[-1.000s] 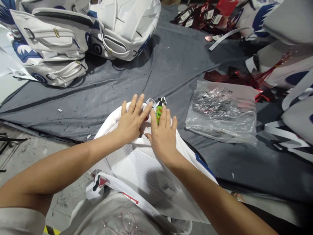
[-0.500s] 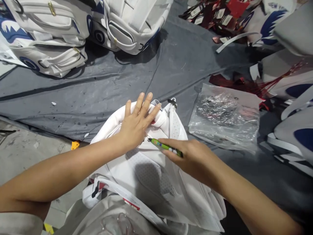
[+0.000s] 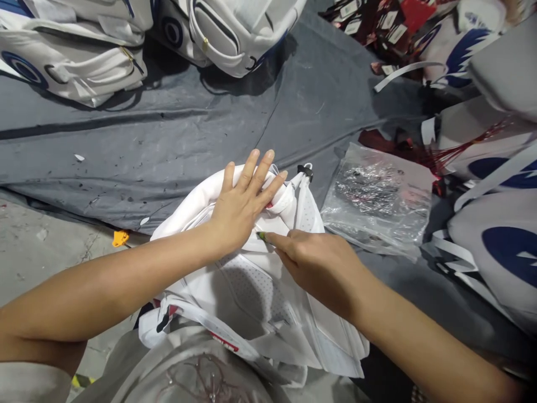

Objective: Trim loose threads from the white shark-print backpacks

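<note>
A white backpack (image 3: 258,285) with dotted mesh padding lies at the table edge against my body. My left hand (image 3: 241,207) rests on its upper part, palm down and fingers spread. In my right hand (image 3: 316,260) is a slim green pen-shaped tool (image 3: 262,235), mostly hidden by my fingers. Its tip points at the white fabric beside my left palm; whether it touches I cannot tell. A black cord stopper (image 3: 305,171) sits on the bag's strap near the top right. A strap with a red label (image 3: 225,342) crosses the lower part.
White-and-blue backpacks (image 3: 222,42) stand at the back left, and more backpacks (image 3: 499,235) are at the right. A clear plastic bag (image 3: 377,196) lies on the grey cloth (image 3: 201,131). Red tags (image 3: 384,25) are heaped at the back right. An orange piece (image 3: 121,238) is by the left edge.
My right hand has turned and its fingers now cover most of the green tool. My left hand stays spread on the bag. The view has shifted slightly.
</note>
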